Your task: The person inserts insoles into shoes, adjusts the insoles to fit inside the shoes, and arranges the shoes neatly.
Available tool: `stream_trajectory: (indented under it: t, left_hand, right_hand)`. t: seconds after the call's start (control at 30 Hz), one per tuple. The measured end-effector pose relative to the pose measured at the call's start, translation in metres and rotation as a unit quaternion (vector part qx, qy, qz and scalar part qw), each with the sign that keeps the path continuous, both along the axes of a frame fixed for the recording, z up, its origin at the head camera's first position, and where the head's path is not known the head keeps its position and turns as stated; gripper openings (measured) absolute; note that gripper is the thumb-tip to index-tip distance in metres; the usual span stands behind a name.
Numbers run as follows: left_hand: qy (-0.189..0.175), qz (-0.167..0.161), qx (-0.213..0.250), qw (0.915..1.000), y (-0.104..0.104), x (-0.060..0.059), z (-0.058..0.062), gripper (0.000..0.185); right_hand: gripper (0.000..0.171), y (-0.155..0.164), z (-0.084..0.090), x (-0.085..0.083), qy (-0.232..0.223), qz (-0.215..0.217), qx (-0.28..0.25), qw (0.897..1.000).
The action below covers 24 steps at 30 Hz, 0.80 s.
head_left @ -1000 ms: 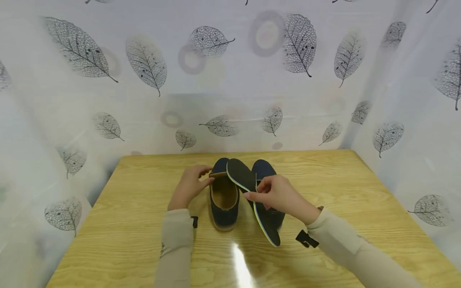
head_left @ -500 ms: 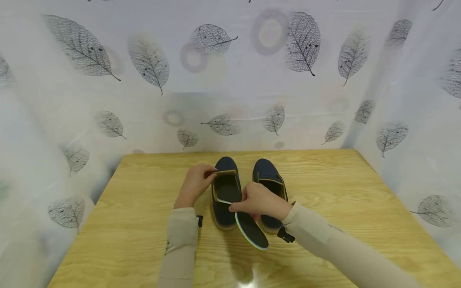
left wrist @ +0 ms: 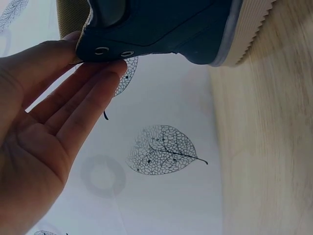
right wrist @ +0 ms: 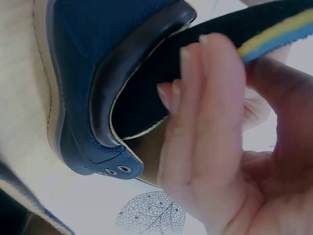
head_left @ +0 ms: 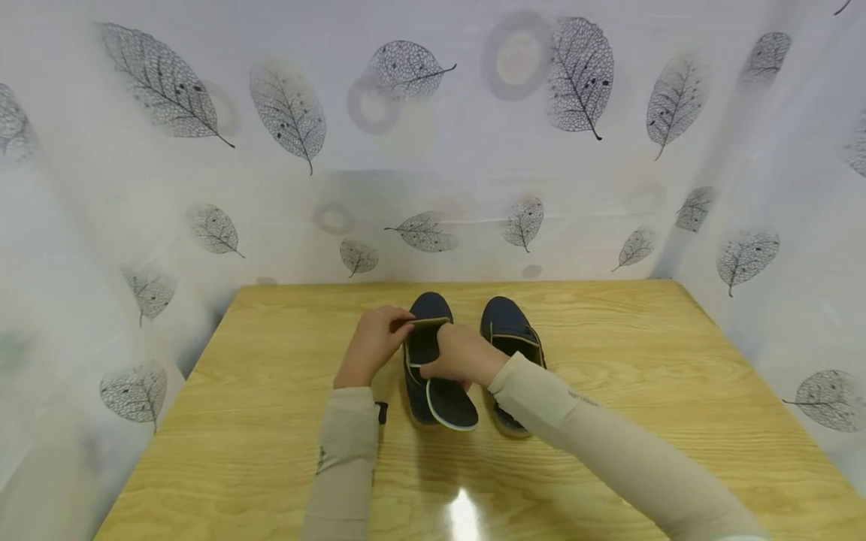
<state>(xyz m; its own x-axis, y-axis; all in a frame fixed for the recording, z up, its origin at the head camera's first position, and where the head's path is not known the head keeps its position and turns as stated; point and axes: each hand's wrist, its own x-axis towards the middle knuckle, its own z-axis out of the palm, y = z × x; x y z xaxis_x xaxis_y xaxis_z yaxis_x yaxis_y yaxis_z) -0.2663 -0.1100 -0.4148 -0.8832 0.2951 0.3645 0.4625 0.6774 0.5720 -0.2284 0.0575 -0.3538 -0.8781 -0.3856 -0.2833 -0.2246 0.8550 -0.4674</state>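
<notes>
Leaf-print sheeting (head_left: 473, 150) wraps around the whole setup, back and both sides, and the wooden desk (head_left: 643, 421) sits in the middle of it with both navy shoes near the far edge.

Right shoe (head_left: 510, 330) is just parked there, nobody touching it, apart from the left one by a small gap.

Left shoe (head_left: 422, 353) is where the action is. My left hand (head_left: 372, 349) has the tongue pinched up and back, fingers (left wrist: 93, 93) on one side of the flap and thumb on the other, so the opening is wide.

Insole (head_left: 449, 402) is the thing that's moved. A second ago I had it up in the air over the shoes, whole length showing. Half a second ago the front end was in the opening. Now my right hand (head_left: 463, 357) is down over the shoe's mouth, fingers (right wrist: 205, 98) curled round the insole's striped edge, and only the heel end pokes out past the back of the shoe, over the desk.

So I'd say it's roughly halfway seated, toe part inside, heel part not in yet. Can't see inside the toe box, so no clue if it's lying flat in there.
</notes>
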Motion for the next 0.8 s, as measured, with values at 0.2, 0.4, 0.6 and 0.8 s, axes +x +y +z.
stream_trajectory:
  t: [0.2,0.4,0.6,0.8]
  left_hand:
    - [-0.016,0.005,-0.004,0.9999,0.001,-0.001,-0.001,0.012]
    - [-0.017,0.005,-0.002,0.9998,0.001,0.001,0.001,0.011]
    - [-0.020,0.009,-0.006,0.9998,0.000,0.002,0.003,0.011]
    - [-0.021,0.005,-0.006,0.9998,-0.001,0.002,0.004,0.013]
  right_hand:
    - [0.031,-0.014,-0.005,-0.009,0.080,0.014,0.080,0.993]
    - [0.028,-0.025,-0.016,-0.014,0.143,0.006,0.121,0.982]
    - [0.029,-0.034,-0.021,-0.017,0.171,-0.009,0.140,0.975]
    - [0.032,-0.040,-0.027,-0.014,0.196,-0.021,0.148,0.969]
